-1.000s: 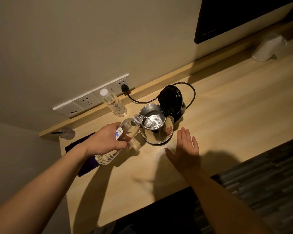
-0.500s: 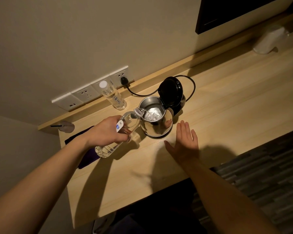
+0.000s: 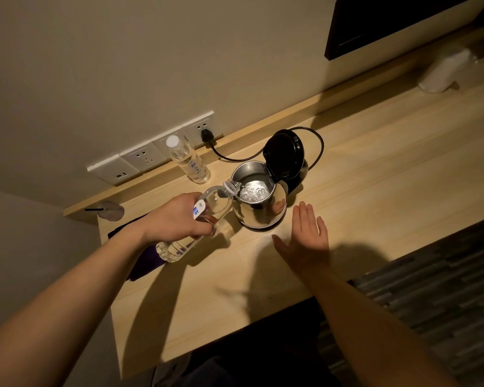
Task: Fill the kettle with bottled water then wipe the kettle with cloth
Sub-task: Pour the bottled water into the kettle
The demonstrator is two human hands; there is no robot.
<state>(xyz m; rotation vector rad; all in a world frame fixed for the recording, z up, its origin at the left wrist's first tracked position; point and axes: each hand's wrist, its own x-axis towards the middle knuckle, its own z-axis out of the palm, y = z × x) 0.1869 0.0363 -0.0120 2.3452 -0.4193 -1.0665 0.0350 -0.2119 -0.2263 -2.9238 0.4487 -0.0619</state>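
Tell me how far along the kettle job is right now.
Done: the kettle stands with its lid open, and water already shows inside. In hand: the left hand tilts the uncapped bottle over the rim, pouring; the right hand rests flat on the desk. Left: finishing the fill, then wiping with the dark cloth, which lies untouched under the left arm.
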